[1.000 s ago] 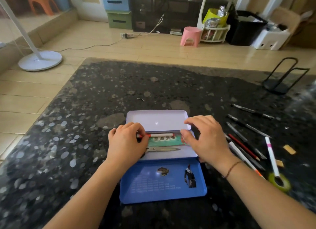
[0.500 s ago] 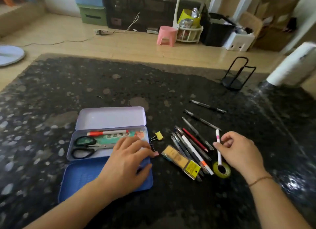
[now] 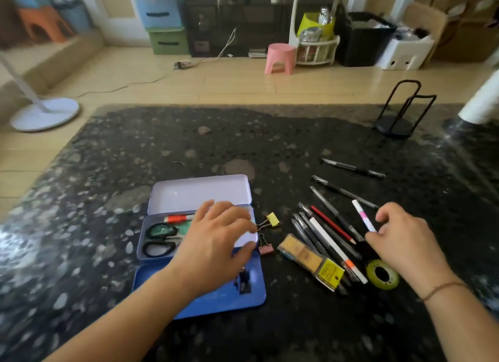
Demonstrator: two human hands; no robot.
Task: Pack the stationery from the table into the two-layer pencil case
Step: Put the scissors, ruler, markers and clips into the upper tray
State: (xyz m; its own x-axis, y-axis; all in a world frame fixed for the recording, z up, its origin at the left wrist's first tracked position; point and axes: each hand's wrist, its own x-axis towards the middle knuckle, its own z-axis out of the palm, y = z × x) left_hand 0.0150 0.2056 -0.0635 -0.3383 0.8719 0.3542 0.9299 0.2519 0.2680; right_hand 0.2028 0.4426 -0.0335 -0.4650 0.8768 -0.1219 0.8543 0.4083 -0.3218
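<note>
The two-layer pencil case (image 3: 199,194) lies open with its lilac lid up and its blue bottom layer (image 3: 205,305) toward me. Its upper tray holds black scissors (image 3: 159,238) and a red-orange marker (image 3: 178,218). My left hand (image 3: 216,240) rests flat on the tray's right half, fingers spread. Right of the case lie two binder clips (image 3: 272,219), a yellow-labelled pack (image 3: 310,261), a bunch of pens and pencils (image 3: 324,234) and a green tape roll (image 3: 382,274). My right hand (image 3: 405,242) pinches the lower end of a white and pink pen (image 3: 361,214).
Two black pens (image 3: 351,167) lie apart farther back on the speckled black table (image 3: 243,134). A black wire stand (image 3: 399,110) and a white roll (image 3: 483,99) stand at the back right. The floor beyond the far edge holds stools, bins and a fan base.
Both hands left the tray's contents; my right hand went right to the loose pens and closed on the white and pink pen. My left hand stayed on the case. The view shifted right.
</note>
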